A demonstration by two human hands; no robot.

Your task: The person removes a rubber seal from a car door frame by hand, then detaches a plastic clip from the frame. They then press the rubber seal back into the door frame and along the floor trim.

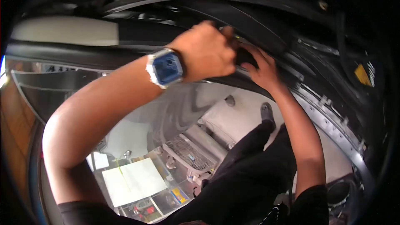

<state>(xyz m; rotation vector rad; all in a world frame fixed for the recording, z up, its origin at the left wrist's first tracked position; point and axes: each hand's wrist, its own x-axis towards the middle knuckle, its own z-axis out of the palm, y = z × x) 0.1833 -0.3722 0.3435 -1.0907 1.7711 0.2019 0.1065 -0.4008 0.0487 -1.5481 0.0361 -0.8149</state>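
My left hand (208,50), with a square blue-faced watch (165,67) on its wrist, is curled at the dark rim (141,39) of what looks like a vehicle's open engine bay. What its closed fingers hold, if anything, is hidden and slightly blurred. Just to its right, my right hand (263,68) bends over the same edge, thumb and fingers apart around a dark part (246,56) that I cannot make out. The two hands are close together.
A silver metal strip with holes (329,121) runs down the right side, near a yellow label (362,75). Below stand a cart with a white sheet (135,181), small boxes and tools, and a mesh-topped grey unit (189,154). A pale panel (66,31) lies upper left.
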